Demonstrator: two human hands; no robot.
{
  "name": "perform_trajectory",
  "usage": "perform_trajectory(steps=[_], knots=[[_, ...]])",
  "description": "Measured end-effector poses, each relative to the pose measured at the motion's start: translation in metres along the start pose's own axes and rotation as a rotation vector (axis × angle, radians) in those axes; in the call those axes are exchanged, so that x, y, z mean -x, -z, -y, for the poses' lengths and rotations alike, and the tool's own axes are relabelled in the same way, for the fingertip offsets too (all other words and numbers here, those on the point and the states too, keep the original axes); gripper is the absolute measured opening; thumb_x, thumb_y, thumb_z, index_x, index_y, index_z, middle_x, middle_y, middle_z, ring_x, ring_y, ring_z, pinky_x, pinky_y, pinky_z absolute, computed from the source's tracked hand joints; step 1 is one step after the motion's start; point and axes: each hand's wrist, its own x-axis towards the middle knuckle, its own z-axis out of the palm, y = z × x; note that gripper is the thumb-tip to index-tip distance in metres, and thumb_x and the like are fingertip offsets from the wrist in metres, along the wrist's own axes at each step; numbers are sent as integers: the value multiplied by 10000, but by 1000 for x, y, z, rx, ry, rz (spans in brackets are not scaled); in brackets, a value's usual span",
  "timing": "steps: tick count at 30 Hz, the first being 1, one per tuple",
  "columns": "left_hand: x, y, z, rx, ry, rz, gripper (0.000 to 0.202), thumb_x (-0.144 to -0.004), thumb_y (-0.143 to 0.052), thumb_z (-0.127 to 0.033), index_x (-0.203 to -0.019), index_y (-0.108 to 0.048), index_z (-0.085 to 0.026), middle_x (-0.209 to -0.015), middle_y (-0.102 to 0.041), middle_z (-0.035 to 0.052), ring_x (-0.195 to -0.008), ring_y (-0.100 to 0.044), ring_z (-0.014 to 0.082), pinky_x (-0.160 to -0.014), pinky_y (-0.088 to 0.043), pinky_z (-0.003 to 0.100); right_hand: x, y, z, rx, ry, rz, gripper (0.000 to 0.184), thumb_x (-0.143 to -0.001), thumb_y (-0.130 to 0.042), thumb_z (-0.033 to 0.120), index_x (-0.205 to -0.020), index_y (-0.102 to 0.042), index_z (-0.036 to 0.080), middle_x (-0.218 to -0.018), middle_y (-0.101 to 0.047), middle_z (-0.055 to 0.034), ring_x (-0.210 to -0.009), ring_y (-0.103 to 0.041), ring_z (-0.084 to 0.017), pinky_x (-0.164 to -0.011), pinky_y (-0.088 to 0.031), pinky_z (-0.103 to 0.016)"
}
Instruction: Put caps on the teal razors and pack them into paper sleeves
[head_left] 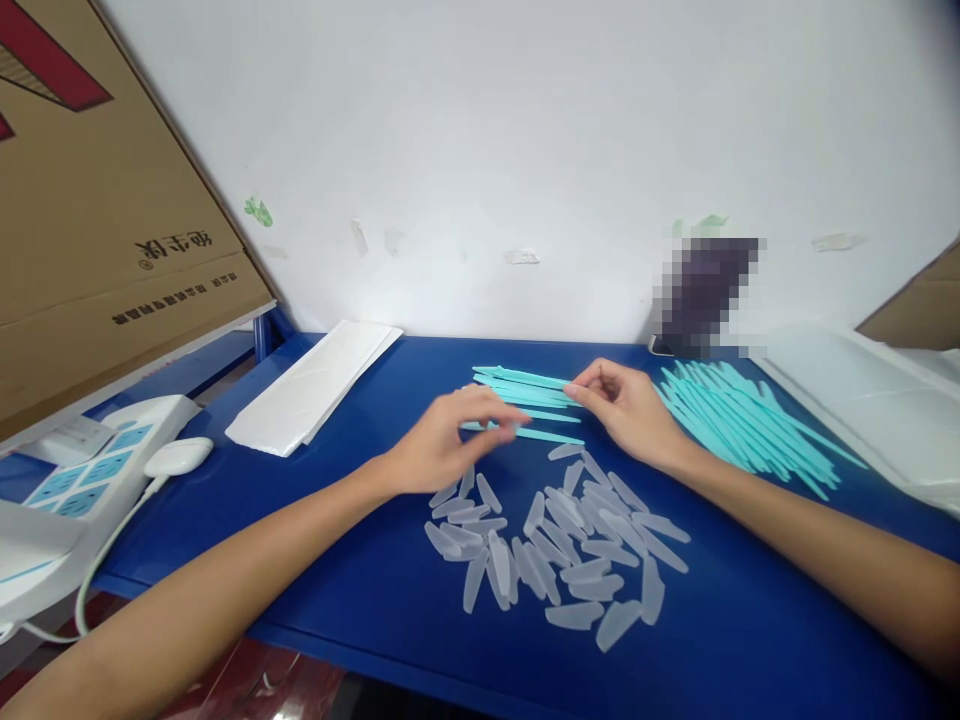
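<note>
With thumb and fingertips pinched together, my right hand (619,405) holds the near end of a slim turquoise stick (525,376) at the top of a small row. My left hand (457,435) hovers over the lower sticks of that row, slightly blurred, thumb and forefinger apart with nothing visible between them. Two single turquoise sticks, one of them a lower stick (555,436), lie spaced below the row, partly behind my left fingers. In front of both hands, many translucent blade-shaped plastic covers (592,570) are scattered. A large heap of turquoise sticks (750,420) lies beyond my right wrist.
Flat white packets (315,390) lie on the blue table (360,580) at the left. A white power strip (97,460) and a white plug with cable (178,457) are at its left edge. A white tray (855,400) stands right; a cardboard box (112,200) leans left.
</note>
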Motion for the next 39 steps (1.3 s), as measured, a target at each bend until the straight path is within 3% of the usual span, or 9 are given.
perform_trajectory(steps=[2,4,8,15,19,23,26,31,39], knots=[[-4,1,14,225,149,-312,145,-925,-688,-320,-1005,-702,-200,-957,-732,55,-878,-642,188,-805,-464,323,1,0,0,-36,-18,4,269,-883,-656,447,-786,-563,214,-537,-418,61,-509,-369,-115,-526,-291,-289],[-8,5,29,397,263,-523,213,-848,-762,-352,-953,-681,-187,-922,-739,55,-858,-661,186,-806,-482,316,1,1,0,-49,-24,-5,245,-898,-640,417,-793,-536,222,-485,-381,84,-460,-317,-101,-493,-246,-279],[-10,13,52,465,411,-697,293,-763,-821,-384,-937,-708,-177,-910,-736,43,-802,-639,151,-720,-458,261,3,2,1,-56,-24,-22,222,-912,-624,384,-796,-516,228,-451,-352,99,-426,-276,-89,-468,-201,-270],[-10,12,53,522,433,-629,359,-773,-818,-430,-963,-652,-175,-1047,-752,77,-905,-699,161,-721,-494,227,4,2,0,-51,-12,-35,212,-916,-624,380,-803,-526,229,-459,-360,95,-432,-286,-94,-467,-217,-273],[-10,11,51,578,446,-598,468,-763,-816,-474,-1072,-634,-175,-953,-727,58,-786,-722,168,-693,-555,270,3,2,0,-36,55,-28,234,-913,-636,421,-813,-571,220,-568,-448,52,-526,-393,-118,-534,-323,-287],[-10,13,54,543,429,-590,536,-721,-852,-426,-1161,-688,-169,-906,-670,19,-738,-662,117,-664,-549,235,2,2,3,-8,85,-16,274,-895,-653,470,-823,-626,207,-753,-569,-16,-665,-495,-150,-640,-404,-317],[-10,13,55,524,431,-595,586,-670,-890,-391,-1174,-693,-166,-906,-703,28,-770,-649,122,-701,-533,234,2,3,5,-46,8,38,292,-905,-627,498,-868,-619,208,-704,-574,-6,-618,-479,-148,-597,-381,-315],[-10,12,55,453,451,-602,447,-658,-899,-458,-949,-741,-157,-945,-752,73,-828,-654,158,-718,-509,253,2,2,7,-82,-9,61,282,-902,-621,482,-866,-607,203,-667,-559,9,-598,-478,-139,-581,-373,-299],[-9,12,52,384,436,-559,414,-742,-834,-480,-1019,-770,-180,-985,-763,79,-865,-643,180,-699,-484,262,1,2,4,-97,-10,66,267,-920,-592,464,-881,-596,200,-608,-575,16,-600,-534,-148,-622,-404,-301]])
